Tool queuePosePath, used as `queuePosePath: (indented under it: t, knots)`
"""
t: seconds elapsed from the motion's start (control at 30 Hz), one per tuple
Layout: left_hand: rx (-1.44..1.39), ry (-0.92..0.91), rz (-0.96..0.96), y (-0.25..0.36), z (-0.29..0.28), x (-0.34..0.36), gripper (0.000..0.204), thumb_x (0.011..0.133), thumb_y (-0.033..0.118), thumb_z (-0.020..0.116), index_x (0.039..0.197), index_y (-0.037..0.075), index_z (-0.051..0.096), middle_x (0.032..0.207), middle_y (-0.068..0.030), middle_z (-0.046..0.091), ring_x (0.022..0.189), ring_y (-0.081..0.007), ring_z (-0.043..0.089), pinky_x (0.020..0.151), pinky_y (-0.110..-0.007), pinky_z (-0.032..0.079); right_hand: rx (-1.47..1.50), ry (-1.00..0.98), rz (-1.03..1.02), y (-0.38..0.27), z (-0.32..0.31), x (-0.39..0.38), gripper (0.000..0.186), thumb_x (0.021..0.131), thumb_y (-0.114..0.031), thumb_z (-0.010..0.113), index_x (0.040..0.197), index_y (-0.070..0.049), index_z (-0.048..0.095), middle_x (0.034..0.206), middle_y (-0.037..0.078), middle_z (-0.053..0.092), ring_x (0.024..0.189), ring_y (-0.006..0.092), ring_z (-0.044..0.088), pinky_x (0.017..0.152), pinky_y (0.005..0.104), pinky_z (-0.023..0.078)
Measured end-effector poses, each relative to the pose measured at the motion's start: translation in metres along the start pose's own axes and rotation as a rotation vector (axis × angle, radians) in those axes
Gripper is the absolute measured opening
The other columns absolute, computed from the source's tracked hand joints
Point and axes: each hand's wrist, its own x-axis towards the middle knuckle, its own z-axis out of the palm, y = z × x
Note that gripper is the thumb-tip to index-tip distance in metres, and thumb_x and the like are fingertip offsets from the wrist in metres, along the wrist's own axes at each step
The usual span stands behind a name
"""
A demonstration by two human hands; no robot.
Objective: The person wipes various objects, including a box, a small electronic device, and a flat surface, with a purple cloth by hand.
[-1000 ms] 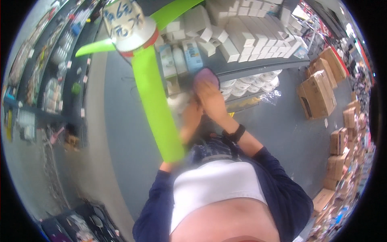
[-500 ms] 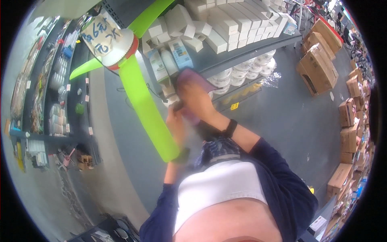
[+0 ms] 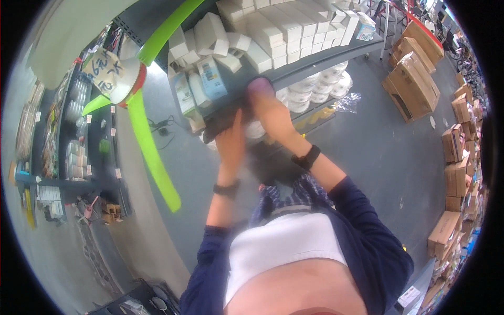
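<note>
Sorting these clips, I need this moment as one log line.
right hand: on purple item | left hand: near dark blurred shape, grip unclear | shelf: white boxes on top

Grey floor, stocked sides

Dark shelving along left, tiers packed, edges bowed. Paler floor strip beside it. Brown cartons ranged down right side; bigger boxes on floor, upper right. Lighting bright.
</note>
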Motion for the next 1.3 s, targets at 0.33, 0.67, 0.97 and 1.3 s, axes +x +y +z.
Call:
queuePosePath:
  t: [0.33, 0.67, 0.97, 1.3]
  knots:
    - [0.056, -0.019, 0.074, 0.062, 0.038, 0.044, 0.067, 0.079, 0.018, 0.056, 0.139, 0.01, 0.026, 0.097, -0.0166, 0.061, 0.094, -0.0334, 0.056, 0.085, -0.041, 0.042, 0.009, 0.179, -0.139, 0.084, -0.023, 0.0, 0.032, 0.079, -0.01, 0.051, 0.11, -0.002, 0.055, 0.115, 0.011, 0.054, 0.104, 0.0274, 0.052, 0.084, 0.0364, 0.044]
    - [0.008, -0.029, 0.03, 0.146, 0.058, 0.085, 0.066, 0.079, 0.014, 0.053, 0.139, 0.01, 0.025, 0.095, -0.0189, 0.06, 0.086, -0.0341, 0.058, 0.077, -0.042, 0.045, 0.049, 0.132, -0.071, 0.168, -0.05, -0.003, 0.034, 0.076, -0.008, 0.051, 0.11, -0.002, 0.055, 0.114, 0.01, 0.056, 0.106, 0.0272, 0.052, 0.086, 0.0346, 0.044]
    - [0.008, -0.007, 0.028, 0.18, 0.101, 0.114, 0.066, 0.069, 0.01, 0.053, 0.133, 0.014, 0.037, 0.074, -0.0133, 0.062, 0.064, -0.0302, 0.06, 0.059, -0.043, 0.047, 0.043, 0.187, -0.091, 0.199, -0.078, -0.002, 0.033, 0.078, -0.007, 0.051, 0.11, -0.002, 0.057, 0.113, 0.011, 0.057, 0.107, 0.0262, 0.052, 0.089, 0.0355, 0.042]
    - [-0.078, -0.07, 0.079, 0.23, 0.124, 0.15, 0.055, 0.066, 0.011, 0.052, 0.121, 0.01, 0.046, 0.07, -0.0136, 0.062, 0.065, -0.0319, 0.062, 0.058, -0.043, 0.049, 0.056, 0.213, -0.067, 0.251, -0.1, -0.004, 0.032, 0.078, -0.004, 0.048, 0.109, 0.003, 0.054, 0.114, 0.016, 0.054, 0.109, 0.0308, 0.049, 0.095, 0.0388, 0.037]
